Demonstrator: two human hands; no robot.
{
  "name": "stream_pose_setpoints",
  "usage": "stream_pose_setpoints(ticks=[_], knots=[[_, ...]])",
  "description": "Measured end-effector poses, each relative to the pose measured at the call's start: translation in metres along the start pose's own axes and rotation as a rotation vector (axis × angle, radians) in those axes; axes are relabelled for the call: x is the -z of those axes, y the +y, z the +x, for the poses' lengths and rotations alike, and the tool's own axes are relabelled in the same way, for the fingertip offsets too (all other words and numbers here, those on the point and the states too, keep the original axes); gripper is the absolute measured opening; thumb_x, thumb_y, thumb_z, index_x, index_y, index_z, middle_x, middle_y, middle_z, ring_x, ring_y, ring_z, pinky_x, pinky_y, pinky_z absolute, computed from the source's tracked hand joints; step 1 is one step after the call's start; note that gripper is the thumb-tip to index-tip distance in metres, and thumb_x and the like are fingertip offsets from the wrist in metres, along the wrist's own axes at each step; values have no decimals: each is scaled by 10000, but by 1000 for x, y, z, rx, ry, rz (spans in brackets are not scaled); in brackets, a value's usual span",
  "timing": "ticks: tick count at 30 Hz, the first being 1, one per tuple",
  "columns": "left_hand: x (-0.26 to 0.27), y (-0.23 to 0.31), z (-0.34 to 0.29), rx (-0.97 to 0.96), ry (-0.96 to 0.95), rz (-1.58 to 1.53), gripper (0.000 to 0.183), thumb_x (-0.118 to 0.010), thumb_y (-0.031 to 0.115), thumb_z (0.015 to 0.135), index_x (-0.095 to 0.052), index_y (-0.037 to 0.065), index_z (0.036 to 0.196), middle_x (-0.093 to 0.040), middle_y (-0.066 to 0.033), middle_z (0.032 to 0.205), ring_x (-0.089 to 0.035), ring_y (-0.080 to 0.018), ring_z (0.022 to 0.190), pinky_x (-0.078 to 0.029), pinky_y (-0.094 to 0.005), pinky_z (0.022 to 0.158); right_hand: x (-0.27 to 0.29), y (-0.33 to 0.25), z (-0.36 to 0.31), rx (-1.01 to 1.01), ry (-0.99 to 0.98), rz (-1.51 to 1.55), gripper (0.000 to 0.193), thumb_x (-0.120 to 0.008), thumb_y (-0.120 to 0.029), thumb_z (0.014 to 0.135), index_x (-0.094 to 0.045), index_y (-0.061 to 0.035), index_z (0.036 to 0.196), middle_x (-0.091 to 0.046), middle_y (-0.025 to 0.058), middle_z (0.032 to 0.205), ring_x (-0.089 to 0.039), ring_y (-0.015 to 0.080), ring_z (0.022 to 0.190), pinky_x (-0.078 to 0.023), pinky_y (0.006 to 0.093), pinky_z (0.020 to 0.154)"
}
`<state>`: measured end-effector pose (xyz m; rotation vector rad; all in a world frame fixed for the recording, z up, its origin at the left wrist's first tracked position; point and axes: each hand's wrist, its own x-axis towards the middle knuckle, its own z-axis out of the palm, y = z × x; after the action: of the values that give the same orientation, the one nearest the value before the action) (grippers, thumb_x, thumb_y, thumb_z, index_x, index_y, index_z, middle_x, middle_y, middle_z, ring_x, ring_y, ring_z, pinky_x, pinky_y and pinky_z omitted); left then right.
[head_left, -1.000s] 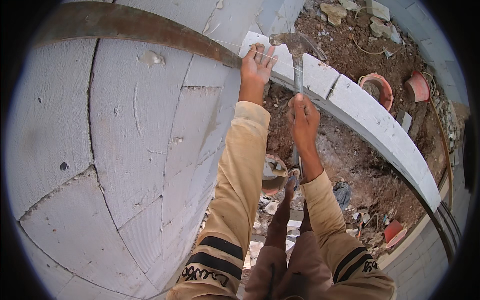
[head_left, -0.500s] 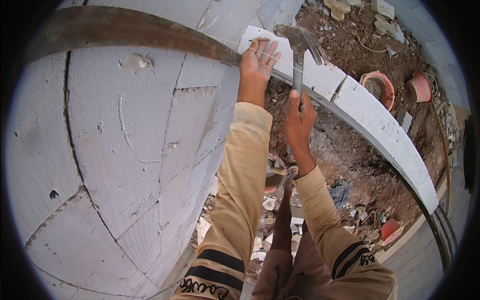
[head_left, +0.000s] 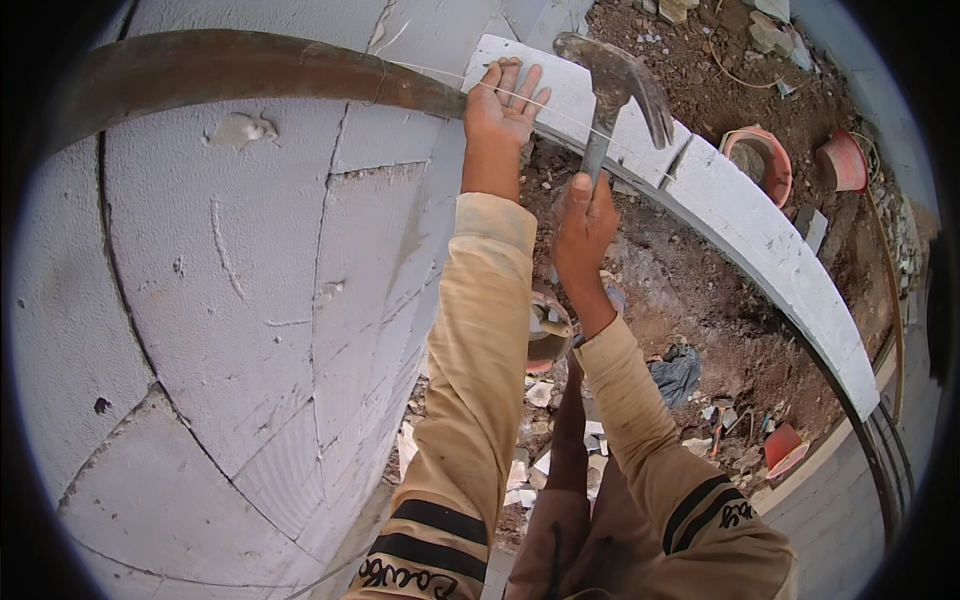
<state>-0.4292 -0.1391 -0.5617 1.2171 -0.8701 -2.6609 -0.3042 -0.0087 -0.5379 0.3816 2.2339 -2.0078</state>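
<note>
My left hand (head_left: 503, 110) rests palm up against the end of a white block (head_left: 540, 70), its thumb and forefinger pinching a small dark nail (head_left: 503, 65). In my right hand (head_left: 584, 235) is a claw hammer (head_left: 612, 85), gripped by its handle. The hammer's head is above the blocks, to the right of my left hand and apart from the nail. A thin white string (head_left: 570, 117) runs across the fingers of my left hand and along the blocks.
A long brown bar (head_left: 240, 65) spans the upper left beside the pale block wall (head_left: 230, 300). More white blocks (head_left: 770, 235) curve down to the right. On the rubble-strewn soil stand red buckets (head_left: 770, 165) (head_left: 843, 162), and a dark plastic bag (head_left: 676, 375) lies there.
The hammer has lifted a little, and its head has tilted over to the right. My left hand keeps its pinch on the nail. The whole view has shifted slightly.
</note>
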Motion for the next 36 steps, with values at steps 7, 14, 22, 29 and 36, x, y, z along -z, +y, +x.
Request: stream_pose_setpoints(ticks=[7, 14, 22, 29, 36], knots=[[4, 5, 18, 37, 94, 32, 316, -485, 288, 1079, -620, 160, 1335, -689, 88, 1303, -414, -206, 1448, -267, -433, 1176, -10, 11, 9, 12, 34, -26, 469, -509, -469, 1041, -554, -12, 945, -558, 221, 613, -510, 457, 561, -442, 494, 577], [9, 9, 29, -53, 60, 158, 375, -435, 267, 1092, -550, 47, 1372, -608, -118, 1403, -464, -308, 1411, -388, -577, 1155, -9, 13, -9, -158, -93, 23, 466, -502, -478, 1039, -543, -14, 1042, -582, 239, 660, -574, 512, 701, -432, 586, 713], [56, -4, -70, -178, -57, 616, 444, -508, 258, 1063, -503, -41, 1391, -529, -222, 1449, -527, -349, 1349, -449, -453, 1132, 5, 18, -33, -161, -62, 193, 438, -557, -476, 1026, -526, -39, 1011, -555, 156, 639, -545, 329, 542, -434, 465, 554], [136, -11, -202, -362, 229, 1180, 282, -602, 159, 1019, -658, -38, 1212, -730, -169, 1091, -690, -283, 1092, -516, -362, 975, -1, 28, -37, -381, -134, 516, 395, -552, -461, 1042, -474, -99, 906, -376, -35, 624, -375, 59, 542, -312, 271, 471], [102, 179, -403, -1615, 482, 2180, 318, -597, 250, 1031, -643, 6, 1230, -666, -169, 1227, -566, -315, 1284, -451, -528, 1126, -17, 16, -42, -267, -77, 541, 461, -498, -499, 1060, -453, -125, 795, -353, -82, 637, -318, 19, 502, -242, 221, 422]])
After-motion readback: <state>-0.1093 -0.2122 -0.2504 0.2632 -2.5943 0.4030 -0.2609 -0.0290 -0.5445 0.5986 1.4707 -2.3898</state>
